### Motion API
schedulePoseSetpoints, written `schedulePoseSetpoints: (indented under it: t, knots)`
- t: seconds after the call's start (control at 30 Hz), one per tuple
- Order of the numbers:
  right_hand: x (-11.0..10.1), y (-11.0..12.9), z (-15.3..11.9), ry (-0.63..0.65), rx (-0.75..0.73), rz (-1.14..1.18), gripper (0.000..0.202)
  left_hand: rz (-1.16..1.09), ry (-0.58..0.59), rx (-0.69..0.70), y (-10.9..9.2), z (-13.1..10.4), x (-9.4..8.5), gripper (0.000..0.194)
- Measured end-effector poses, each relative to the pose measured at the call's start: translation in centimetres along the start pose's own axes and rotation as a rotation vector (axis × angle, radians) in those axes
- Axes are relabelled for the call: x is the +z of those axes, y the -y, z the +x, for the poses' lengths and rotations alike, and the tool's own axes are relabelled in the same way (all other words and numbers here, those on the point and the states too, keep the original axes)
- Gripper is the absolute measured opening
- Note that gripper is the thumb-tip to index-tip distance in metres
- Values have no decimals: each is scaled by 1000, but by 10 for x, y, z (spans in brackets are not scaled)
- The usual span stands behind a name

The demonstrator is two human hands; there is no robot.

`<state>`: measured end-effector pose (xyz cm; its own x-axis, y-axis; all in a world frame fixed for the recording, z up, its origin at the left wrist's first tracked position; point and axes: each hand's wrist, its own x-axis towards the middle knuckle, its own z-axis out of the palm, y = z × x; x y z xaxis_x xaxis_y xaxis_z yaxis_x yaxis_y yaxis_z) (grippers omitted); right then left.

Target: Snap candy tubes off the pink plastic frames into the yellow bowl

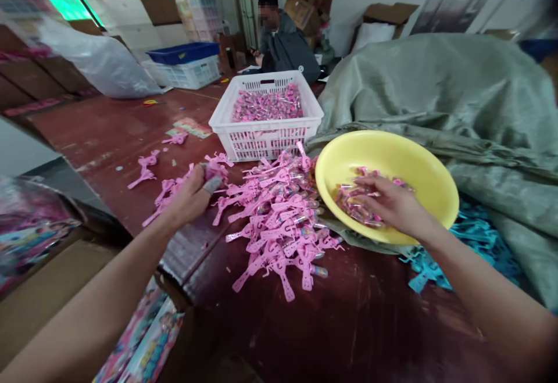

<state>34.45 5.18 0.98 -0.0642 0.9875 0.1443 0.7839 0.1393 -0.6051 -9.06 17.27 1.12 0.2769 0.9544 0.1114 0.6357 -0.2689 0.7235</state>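
Observation:
My left hand [197, 194], with a grey wrap on one finger, is closed on a pink plastic piece [214, 171] at the left side of a large heap. My right hand [390, 203] reaches into the yellow basin [436, 191], fingers apart, over small clear tubes with pink parts [360, 211]. Whether its fingertips touch a tube cannot be made out. Between my hands, the heap of pink guitar-shaped pieces [279, 226] spreads over the dark red table [349, 325], some with clear tubes attached.
Behind the heap stands a white crate [268, 133] full of pink-tipped tubes. Blue pieces [483, 243] lie right of the basin, beside a green-grey cloth [436, 86]. Open cartons [56, 290] stand at the lower left. A person [279, 34] sits beyond the table.

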Motion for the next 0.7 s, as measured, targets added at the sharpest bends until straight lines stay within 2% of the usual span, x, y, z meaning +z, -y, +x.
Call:
schedulePoseSetpoints:
  t: [0.07,0.1,0.13,0.2,0.3,0.37,0.47,0.57,0.7]
  knots:
    - [8,33,-27,7,-3,278,33,-279,198,4,-29,-38,18,24]
    - [14,51,-39,42,-15,359,32,-344,311,28,-44,-56,30,24]
    - [20,67,-50,71,-33,397,32,-388,389,64,-58,-72,42,25]
    - [32,93,-63,81,-98,380,31,-462,460,128,-81,-96,68,32]
    - [36,108,-72,77,-189,269,29,-555,452,144,-99,-115,96,31]
    - [31,109,-76,99,-213,200,28,-546,431,158,-103,-120,105,28]
    - [21,110,-88,116,-242,128,30,-508,384,227,-108,-125,103,28]
    - [20,113,-101,105,-292,69,34,-418,330,355,-114,-132,98,23]
    - [27,114,-109,84,-314,-16,39,-153,114,574,-114,-143,103,21]
